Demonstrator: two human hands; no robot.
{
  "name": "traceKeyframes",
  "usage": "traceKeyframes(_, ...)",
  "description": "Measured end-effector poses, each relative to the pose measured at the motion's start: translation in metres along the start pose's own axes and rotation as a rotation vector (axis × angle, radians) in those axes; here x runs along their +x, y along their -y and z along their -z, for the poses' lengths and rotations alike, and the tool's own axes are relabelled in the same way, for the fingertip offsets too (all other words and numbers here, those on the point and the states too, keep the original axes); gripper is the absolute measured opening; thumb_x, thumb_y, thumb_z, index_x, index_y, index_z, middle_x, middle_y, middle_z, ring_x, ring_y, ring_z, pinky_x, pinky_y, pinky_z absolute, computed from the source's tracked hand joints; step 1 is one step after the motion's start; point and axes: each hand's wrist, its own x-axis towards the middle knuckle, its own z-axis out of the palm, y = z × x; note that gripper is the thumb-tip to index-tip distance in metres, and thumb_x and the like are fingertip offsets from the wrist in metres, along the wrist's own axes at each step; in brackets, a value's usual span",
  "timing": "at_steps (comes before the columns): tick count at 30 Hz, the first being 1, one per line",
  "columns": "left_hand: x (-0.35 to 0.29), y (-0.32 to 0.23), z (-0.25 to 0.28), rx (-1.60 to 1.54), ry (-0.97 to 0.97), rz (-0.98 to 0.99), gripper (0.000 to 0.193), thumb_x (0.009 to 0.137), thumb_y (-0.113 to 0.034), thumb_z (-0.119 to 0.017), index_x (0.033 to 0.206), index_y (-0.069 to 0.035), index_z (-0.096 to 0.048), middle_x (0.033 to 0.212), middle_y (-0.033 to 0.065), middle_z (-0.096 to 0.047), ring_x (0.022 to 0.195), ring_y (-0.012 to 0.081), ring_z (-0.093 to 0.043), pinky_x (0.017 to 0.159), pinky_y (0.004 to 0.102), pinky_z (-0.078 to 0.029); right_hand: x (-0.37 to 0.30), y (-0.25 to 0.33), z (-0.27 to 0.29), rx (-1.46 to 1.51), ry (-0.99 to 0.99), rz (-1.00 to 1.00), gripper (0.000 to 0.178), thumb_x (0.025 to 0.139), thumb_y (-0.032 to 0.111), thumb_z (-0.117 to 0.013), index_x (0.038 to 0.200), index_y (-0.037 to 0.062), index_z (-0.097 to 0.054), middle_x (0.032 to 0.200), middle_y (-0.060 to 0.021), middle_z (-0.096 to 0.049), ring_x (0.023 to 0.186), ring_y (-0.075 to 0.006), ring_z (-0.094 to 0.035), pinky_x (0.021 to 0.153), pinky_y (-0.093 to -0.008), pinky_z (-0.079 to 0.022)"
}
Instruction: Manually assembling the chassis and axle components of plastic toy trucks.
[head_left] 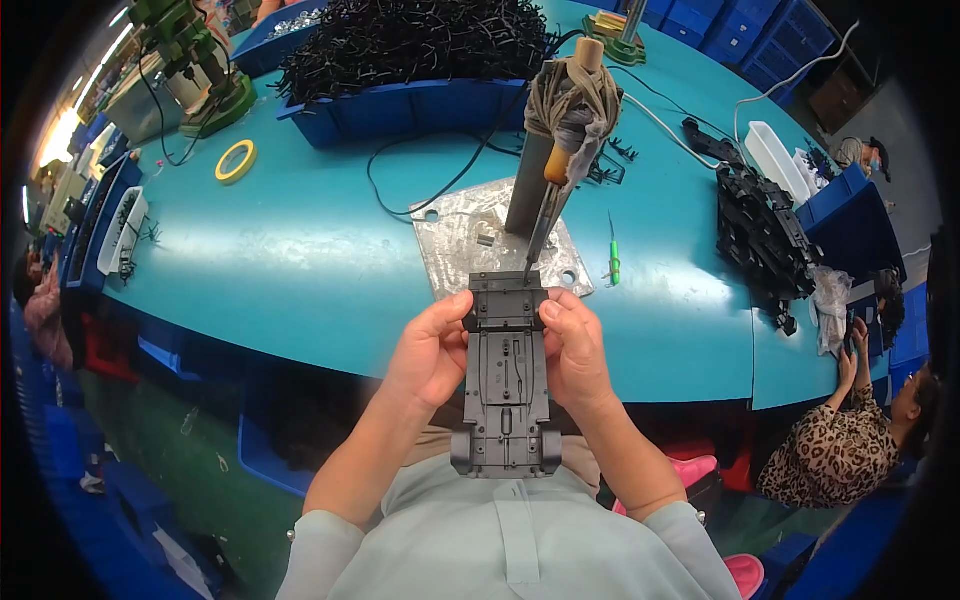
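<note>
Forearms [355, 460] slant up and inward, carrying a long black plastic part [485, 375] across the near edge of the green-blue counter [330, 290]. The left hand [435, 340] and right hand [575, 345] are clamped on its opposite long sides near the far end, thumbs uppermost; gripping from both sides probably keeps it level and steerable while leaving its ribbed face uncovered. Its nearer end, with a rounded lug at each side, juts back past the counter's edge with no hand on it.

At the far end, the tip of a slim metal tool [543, 225] meets or nearly meets one corner; which, I cannot tell. Cloth wrapping [570, 105] seems to bind this tool to an upright metal post [528, 190], presumably sparing the hands from holding it. The post rises from a scuffed metal plate [455, 225], likely a steadying base. A green-handled pointed tool [614, 262] lies just right of the plate, apparently kept within reach.

Farther off, a yellow tape roll [231, 178] lies flat at left, and a blue bin [400, 112] keeps heaped thin black pieces [410, 45] together.
</note>
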Motion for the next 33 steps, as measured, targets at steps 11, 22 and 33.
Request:
traceKeyframes(11, 0.004, 0.001, -0.004, -0.01, -0.01, 0.006, 0.018, 0.092, -0.021, -0.059, 0.097, -0.004, -0.062, 0.086, 0.0026, -0.066, 0.072, 0.0087, -0.06, 0.068, 0.0246, -0.051, 0.001, 0.003, -0.002, -0.017, -0.025, 0.016, 0.024, 0.089, 0.019, -0.057, 0.101, -0.0014, -0.055, 0.084, -0.0018, -0.059, 0.07, -0.0065, -0.054, 0.065, -0.0229, -0.047)
traceKeyframes(22, -0.013, -0.001, 0.008, 0.282, -0.116, -0.112, 0.008, 0.085, -0.018, -0.062, 0.088, -0.012, -0.057, 0.076, -0.0044, -0.054, 0.063, 0.0055, -0.052, 0.054, 0.0207, -0.043, -0.007, -0.017, 0.002, -0.319, -0.078, 0.035, 0.026, 0.083, 0.016, -0.057, 0.104, 0.0008, -0.058, 0.081, 0.0028, -0.053, 0.069, -0.0055, -0.043, 0.06, -0.0201, -0.035)
traceKeyframes(33, -0.031, 0.064, 0.015, 0.534, -0.131, -0.615, 0.016, 0.093, -0.014, -0.058, 0.082, -0.004, -0.052, 0.077, -0.0049, -0.044, 0.074, 0.0039, -0.039, 0.065, 0.0208, -0.037, -0.044, -0.037, -0.011, -0.59, -0.044, 0.331, 0.009, 0.093, 0.01, -0.05, 0.086, 0.0041, -0.052, 0.075, 0.0038, -0.048, 0.07, -0.0046, -0.041, 0.061, -0.0203, -0.035)
